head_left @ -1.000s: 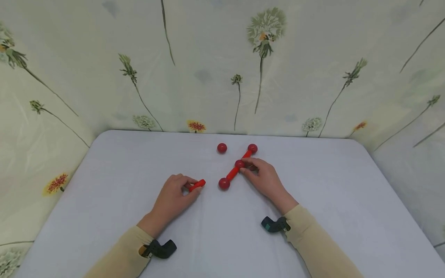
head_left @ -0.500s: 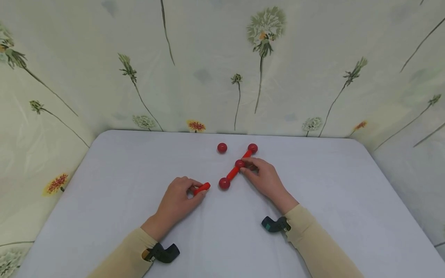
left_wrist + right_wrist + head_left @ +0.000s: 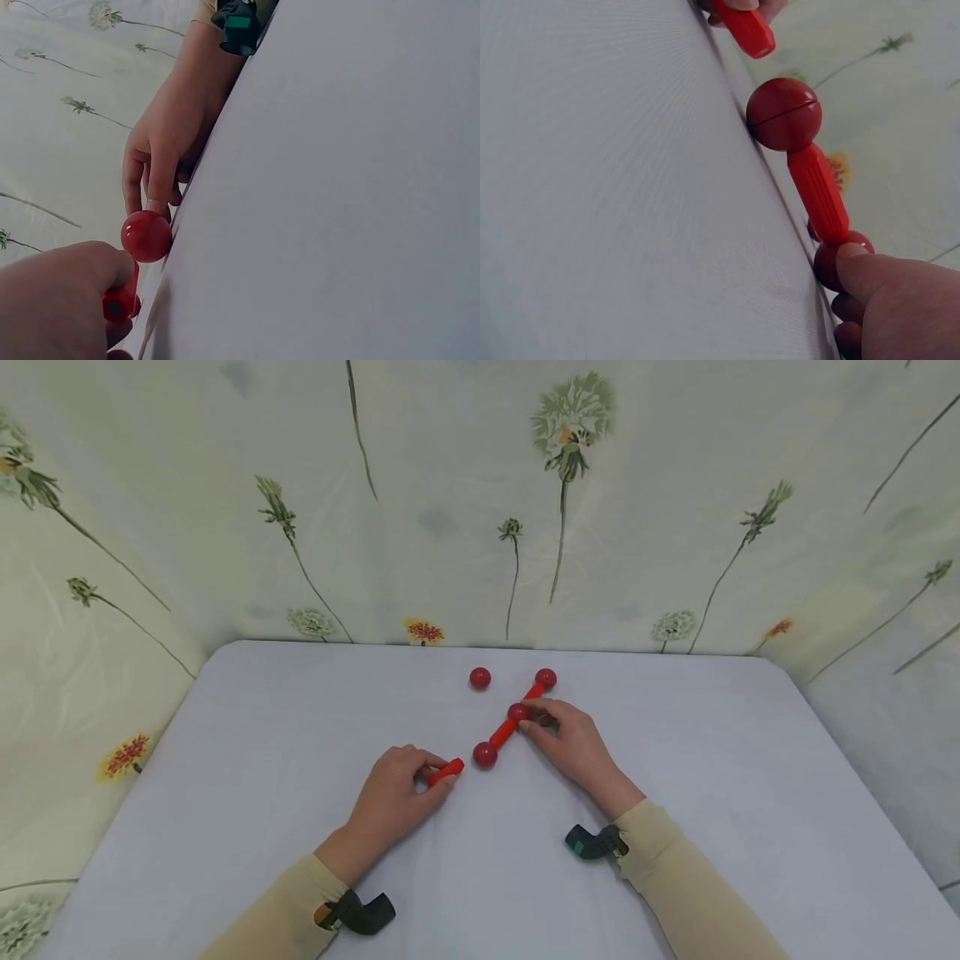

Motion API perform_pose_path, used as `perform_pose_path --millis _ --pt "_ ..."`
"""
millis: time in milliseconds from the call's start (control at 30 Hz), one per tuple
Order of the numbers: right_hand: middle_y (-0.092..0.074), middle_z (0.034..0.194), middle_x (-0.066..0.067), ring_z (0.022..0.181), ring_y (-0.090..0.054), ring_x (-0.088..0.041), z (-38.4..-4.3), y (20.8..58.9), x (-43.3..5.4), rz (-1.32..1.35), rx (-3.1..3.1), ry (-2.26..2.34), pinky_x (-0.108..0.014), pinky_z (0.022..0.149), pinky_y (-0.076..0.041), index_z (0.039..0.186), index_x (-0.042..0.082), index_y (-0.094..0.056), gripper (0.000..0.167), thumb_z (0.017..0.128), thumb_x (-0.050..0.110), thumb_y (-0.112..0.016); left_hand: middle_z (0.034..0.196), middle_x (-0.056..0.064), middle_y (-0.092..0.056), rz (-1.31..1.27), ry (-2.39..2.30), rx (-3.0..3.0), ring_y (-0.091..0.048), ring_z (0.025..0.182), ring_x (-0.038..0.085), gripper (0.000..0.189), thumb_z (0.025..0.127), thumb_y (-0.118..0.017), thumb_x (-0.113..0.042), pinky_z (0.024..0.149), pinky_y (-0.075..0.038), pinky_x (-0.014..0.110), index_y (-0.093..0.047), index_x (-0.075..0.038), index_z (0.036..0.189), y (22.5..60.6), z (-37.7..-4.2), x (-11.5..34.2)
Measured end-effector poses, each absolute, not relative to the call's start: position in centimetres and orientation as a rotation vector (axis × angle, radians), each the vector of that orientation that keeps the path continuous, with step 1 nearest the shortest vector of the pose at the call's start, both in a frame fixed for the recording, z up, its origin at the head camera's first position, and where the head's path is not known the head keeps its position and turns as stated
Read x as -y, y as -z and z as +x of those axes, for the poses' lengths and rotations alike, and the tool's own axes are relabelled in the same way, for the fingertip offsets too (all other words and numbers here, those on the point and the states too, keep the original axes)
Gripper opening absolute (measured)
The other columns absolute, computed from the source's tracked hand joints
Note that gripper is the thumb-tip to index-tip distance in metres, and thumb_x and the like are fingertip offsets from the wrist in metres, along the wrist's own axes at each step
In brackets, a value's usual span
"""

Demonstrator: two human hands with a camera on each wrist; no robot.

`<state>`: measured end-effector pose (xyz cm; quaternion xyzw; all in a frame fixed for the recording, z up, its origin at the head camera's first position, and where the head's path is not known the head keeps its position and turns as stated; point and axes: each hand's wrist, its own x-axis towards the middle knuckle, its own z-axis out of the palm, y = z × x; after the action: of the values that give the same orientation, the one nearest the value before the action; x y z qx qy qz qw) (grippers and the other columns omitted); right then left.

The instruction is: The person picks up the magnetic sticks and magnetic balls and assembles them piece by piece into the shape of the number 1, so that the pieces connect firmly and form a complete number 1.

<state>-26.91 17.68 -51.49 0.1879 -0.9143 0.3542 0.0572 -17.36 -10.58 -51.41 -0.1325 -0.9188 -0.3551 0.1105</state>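
My left hand (image 3: 397,797) pinches a short red stick (image 3: 447,770) between thumb and fingers, its free end pointing at the nearest red ball (image 3: 485,755). A small gap lies between that stick and the ball. This ball heads a straight chain of three balls joined by two red sticks, slanting away to the far ball (image 3: 546,678). On the middle ball (image 3: 517,712) my right hand (image 3: 573,745) keeps a thumb-and-finger pinch. The right wrist view shows the joining stick (image 3: 817,191) set between the near ball and the pinched one.
A loose red ball (image 3: 480,678) lies left of the chain's far end. White cloth covers the table (image 3: 712,760), whose back edge meets a flower-printed curtain (image 3: 435,485). Each sleeve has a small black camera (image 3: 596,842) at the cuff.
My left hand has moved a little right and toward me, bringing its stick closer to the near ball. The right hand and the chain stay almost where they were.
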Motion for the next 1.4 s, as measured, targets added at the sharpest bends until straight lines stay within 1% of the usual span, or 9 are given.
perform_pose_path --millis 200,400,567,700,833,1067,1400 --pt "-0.065 0.112 0.007 0.099 -0.060 -0.013 -27.0 51.6 -17.7 0.560 2.778 -1.074 -0.037 0.087 -0.052 0.129 0.025 -0.064 0.037 0.093 0.030 -0.071 0.080 -0.013 -0.057 -0.392 1.030 2.714 -0.050 0.080 0.007 0.023 0.086 -0.075 -0.033 0.067 -0.046 0.027 -0.073 -0.019 0.104 51.3 -17.3 10.2" --pt "-0.065 0.112 0.007 0.099 -0.060 -0.013 -27.1 51.7 -17.7 0.565 2.780 -1.064 -0.038 0.087 -0.052 0.129 0.024 -0.064 0.037 0.093 0.030 -0.070 0.079 -0.012 -0.058 -0.397 1.031 2.692 -0.050 0.079 0.008 0.022 0.085 -0.078 -0.031 0.068 -0.045 0.029 -0.074 -0.018 0.102 51.2 -17.2 10.0" --pt "-0.065 0.111 0.007 0.099 -0.060 -0.013 -27.2 51.8 -17.7 0.562 2.784 -1.058 -0.037 0.087 -0.052 0.129 0.025 -0.064 0.037 0.093 0.030 -0.070 0.077 -0.014 -0.057 -0.411 1.010 2.719 -0.050 0.078 0.007 0.024 0.086 -0.076 -0.035 0.066 -0.045 0.027 -0.074 -0.019 0.103 51.2 -17.2 9.7" --pt "-0.065 0.112 0.006 0.099 -0.060 -0.014 -27.1 51.8 -17.7 0.562 2.787 -1.062 -0.038 0.087 -0.052 0.129 0.024 -0.064 0.037 0.093 0.030 -0.070 0.076 -0.014 -0.057 -0.400 0.997 2.734 -0.049 0.078 0.007 0.023 0.086 -0.076 -0.035 0.066 -0.044 0.027 -0.074 -0.020 0.103 51.2 -17.2 9.4" --pt "-0.065 0.111 0.006 0.098 -0.060 -0.014 -27.1 51.7 -17.7 0.566 2.779 -1.066 -0.038 0.087 -0.052 0.128 0.023 -0.064 0.036 0.093 0.029 -0.071 0.076 -0.012 -0.058 -0.410 1.001 2.717 -0.051 0.079 0.009 0.024 0.085 -0.078 -0.035 0.068 -0.045 0.028 -0.075 -0.019 0.103 51.0 -17.2 9.1" --pt "-0.066 0.111 0.006 0.098 -0.060 -0.014 -27.1 51.6 -17.6 0.577 2.775 -1.070 -0.038 0.086 -0.052 0.129 0.023 -0.064 0.037 0.093 0.029 -0.071 0.075 -0.013 -0.057 -0.406 0.953 2.733 -0.051 0.080 0.008 0.026 0.084 -0.078 -0.038 0.069 -0.045 0.028 -0.074 -0.020 0.103 51.1 -17.3 8.6" --pt "-0.065 0.112 0.007 0.098 -0.059 -0.014 -27.1 51.5 -17.7 0.578 2.769 -1.069 -0.037 0.085 -0.052 0.128 0.023 -0.065 0.036 0.093 0.029 -0.071 0.075 -0.012 -0.060 -0.395 0.915 2.735 -0.052 0.082 0.010 0.026 0.084 -0.077 -0.039 0.072 -0.044 0.030 -0.074 -0.019 0.100 51.0 -17.5 8.2"
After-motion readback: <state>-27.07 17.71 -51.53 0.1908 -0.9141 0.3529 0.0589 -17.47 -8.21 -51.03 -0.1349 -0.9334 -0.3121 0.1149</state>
